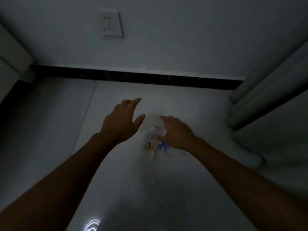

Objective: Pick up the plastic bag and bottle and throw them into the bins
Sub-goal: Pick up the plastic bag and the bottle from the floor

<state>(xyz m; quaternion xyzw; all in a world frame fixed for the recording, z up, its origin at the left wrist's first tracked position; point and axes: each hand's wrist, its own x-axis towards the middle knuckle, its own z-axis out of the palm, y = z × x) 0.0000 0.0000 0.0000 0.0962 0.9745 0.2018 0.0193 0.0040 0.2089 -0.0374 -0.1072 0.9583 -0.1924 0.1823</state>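
The clear plastic bottle (152, 142) lies on its side on the pale, glossy floor (116, 189), between the two reaching hands and much closer to the right one. Its long axis runs roughly away from the person, toward the wall (166, 39), with a slight lean; which end carries the cap I cannot tell in this dim, blurred view. The right hand (175, 130) is over the bottle's right flank, fingers curled downward and loosely parted, apparently touching or just about to touch it; whether it has closed on the bottle I cannot tell. The left hand (121, 120) hovers to the left of the bottle and a little farther toward the wall, spread open, thumb angled toward the bottle, holding nothing. The grab looks like the right hand's job, wrapping across the bottle's short width. The bottle is transparent and looks thin-walled, with a band of orange and blue print near its middle, probably a label; it should be light and may roll or crumple under pressure. A faint whitish film around the bottle's far end may be the plastic bag, but it is too indistinct to confirm. No bins are visible. A wall socket (110, 24) sits above a dark skirting strip (133, 75), and pale curtain folds (266, 90) hang at the right.
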